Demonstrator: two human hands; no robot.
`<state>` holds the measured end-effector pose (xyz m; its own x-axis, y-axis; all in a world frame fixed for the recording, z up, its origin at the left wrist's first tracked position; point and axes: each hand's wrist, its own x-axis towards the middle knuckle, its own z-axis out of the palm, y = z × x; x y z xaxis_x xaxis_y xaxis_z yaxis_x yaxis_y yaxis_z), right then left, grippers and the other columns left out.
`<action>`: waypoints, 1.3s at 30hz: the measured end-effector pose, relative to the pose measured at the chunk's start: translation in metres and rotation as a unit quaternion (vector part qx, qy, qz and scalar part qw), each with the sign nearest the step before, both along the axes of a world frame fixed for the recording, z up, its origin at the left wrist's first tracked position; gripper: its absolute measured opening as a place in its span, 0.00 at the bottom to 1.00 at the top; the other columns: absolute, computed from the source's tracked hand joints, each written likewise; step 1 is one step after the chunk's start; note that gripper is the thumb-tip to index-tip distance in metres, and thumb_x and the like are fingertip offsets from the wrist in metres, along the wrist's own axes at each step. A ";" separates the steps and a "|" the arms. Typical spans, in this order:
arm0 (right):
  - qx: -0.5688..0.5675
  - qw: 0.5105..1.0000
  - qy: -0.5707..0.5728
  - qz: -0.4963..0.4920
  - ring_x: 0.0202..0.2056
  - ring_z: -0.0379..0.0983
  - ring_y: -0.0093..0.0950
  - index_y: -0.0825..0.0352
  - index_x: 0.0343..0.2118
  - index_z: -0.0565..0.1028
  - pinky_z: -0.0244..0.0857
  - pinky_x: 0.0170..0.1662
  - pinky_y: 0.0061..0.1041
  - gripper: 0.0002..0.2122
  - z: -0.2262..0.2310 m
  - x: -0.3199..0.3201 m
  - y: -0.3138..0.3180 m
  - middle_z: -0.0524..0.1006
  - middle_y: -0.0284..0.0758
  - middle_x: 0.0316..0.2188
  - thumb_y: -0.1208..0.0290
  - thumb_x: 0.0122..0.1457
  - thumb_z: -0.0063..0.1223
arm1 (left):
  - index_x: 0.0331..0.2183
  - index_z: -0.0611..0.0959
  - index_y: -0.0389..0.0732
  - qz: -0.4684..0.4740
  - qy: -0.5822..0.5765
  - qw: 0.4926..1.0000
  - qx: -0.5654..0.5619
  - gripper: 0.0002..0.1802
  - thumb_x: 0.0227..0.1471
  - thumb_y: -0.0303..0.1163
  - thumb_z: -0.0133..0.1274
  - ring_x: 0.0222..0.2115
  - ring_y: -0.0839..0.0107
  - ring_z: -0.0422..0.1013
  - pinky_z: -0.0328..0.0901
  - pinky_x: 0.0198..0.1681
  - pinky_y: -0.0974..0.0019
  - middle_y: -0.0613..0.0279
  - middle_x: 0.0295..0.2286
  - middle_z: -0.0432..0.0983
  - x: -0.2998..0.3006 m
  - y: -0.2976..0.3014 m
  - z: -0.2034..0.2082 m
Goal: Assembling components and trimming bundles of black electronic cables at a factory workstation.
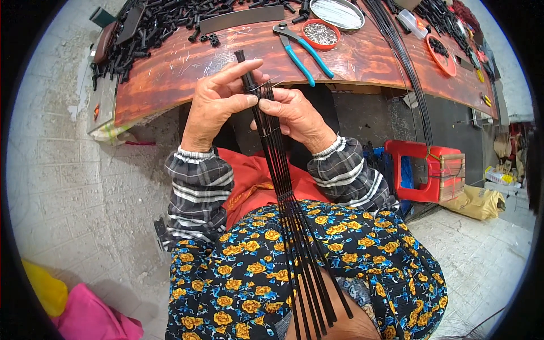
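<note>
A bundle of thin black umbrella ribs (271,153) runs from my hands down over my floral-covered lap, its lower ends fanning out. At its top is a black plastic umbrella runner (247,76), a flared tube standing nearly upright and leaning slightly left. My left hand (212,107) is closed on the runner, thumb on the near side and forefinger stretched across it. My right hand (300,116) pinches the rib tops just beside the runner, thumb almost touching my left thumb. Fine wire ends show around the joint there; whether a wire passes around the runner I cannot make out.
Ahead is a reddish wooden table (164,85). It bears blue-handled pliers (300,51), a red dish (321,35) of small metal pieces, a round tray (338,13) of wires and heaped black tubes (156,25). Long black rods (403,56) overhang its edge near a red stool (403,181).
</note>
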<state>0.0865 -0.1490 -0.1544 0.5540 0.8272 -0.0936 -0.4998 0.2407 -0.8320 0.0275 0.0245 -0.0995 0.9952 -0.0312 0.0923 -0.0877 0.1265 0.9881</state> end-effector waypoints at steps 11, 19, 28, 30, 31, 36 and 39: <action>0.014 1.000 0.004 -0.006 0.17 0.69 0.10 0.67 0.39 0.77 0.46 0.12 0.08 0.12 -0.001 0.002 -0.001 0.79 0.30 0.23 0.65 0.57 0.56 | 0.46 0.78 0.33 0.109 0.001 0.994 -0.010 0.27 0.39 0.13 0.51 0.34 0.75 0.73 0.67 0.41 0.74 0.61 0.33 0.77 0.005 -0.013 -0.008; 0.003 1.000 -0.029 -0.007 0.14 0.67 0.09 0.66 0.39 0.76 0.47 0.12 0.07 0.11 -0.007 0.004 0.000 0.80 0.33 0.24 0.64 0.59 0.54 | 0.47 0.77 0.32 0.116 0.017 0.993 -0.003 0.27 0.39 0.13 0.53 0.36 0.72 0.74 0.68 0.42 0.72 0.59 0.34 0.76 0.005 -0.015 -0.003; 0.018 1.000 -0.015 0.007 0.13 0.64 0.10 0.67 0.41 0.75 0.47 0.12 0.08 0.13 0.000 -0.003 0.004 0.79 0.32 0.23 0.65 0.57 0.56 | 0.51 0.75 0.41 -0.044 -0.091 0.992 -0.072 0.32 0.41 0.16 0.57 0.55 0.53 0.63 0.60 0.56 0.54 0.48 0.43 0.75 0.011 0.018 -0.034; 0.021 1.000 -0.009 0.007 0.12 0.60 0.09 0.66 0.40 0.76 0.45 0.12 0.10 0.12 0.002 -0.003 0.005 0.78 0.29 0.21 0.65 0.56 0.56 | 0.50 0.76 0.43 -0.081 -0.142 0.983 -0.079 0.32 0.39 0.16 0.57 0.58 0.50 0.56 0.54 0.60 0.51 0.48 0.44 0.75 0.015 0.022 -0.037; 0.029 0.999 -0.021 0.013 0.14 0.64 0.10 0.68 0.41 0.75 0.47 0.12 0.08 0.13 0.002 -0.002 0.004 0.79 0.32 0.23 0.65 0.57 0.56 | 0.50 0.76 0.43 -0.084 -0.139 0.984 -0.078 0.32 0.39 0.16 0.57 0.58 0.50 0.56 0.54 0.60 0.51 0.48 0.44 0.75 0.018 0.022 -0.039; 0.053 0.998 -0.036 0.024 0.15 0.66 0.11 0.71 0.42 0.73 0.48 0.12 0.07 0.15 0.004 -0.002 0.004 0.80 0.36 0.25 0.66 0.57 0.56 | 0.49 0.78 0.58 -0.143 -0.206 0.959 -0.130 0.35 0.36 0.19 0.60 0.59 0.45 0.54 0.43 0.62 0.41 0.47 0.44 0.75 0.029 0.021 -0.049; 0.066 0.997 -0.031 0.037 0.14 0.65 0.11 0.71 0.42 0.74 0.49 0.13 0.07 0.15 0.004 -0.003 0.006 0.80 0.36 0.25 0.66 0.56 0.56 | 0.48 0.79 0.62 -0.160 -0.215 0.948 -0.169 0.35 0.37 0.19 0.60 0.59 0.44 0.54 0.42 0.62 0.39 0.46 0.43 0.75 0.032 0.020 -0.055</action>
<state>0.0834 -0.1432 -0.1508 0.4928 0.8687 0.0502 -0.4695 0.3141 -0.8251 0.0594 0.0440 -0.1541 0.8080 -0.2211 0.5461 -0.3773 0.5177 0.7678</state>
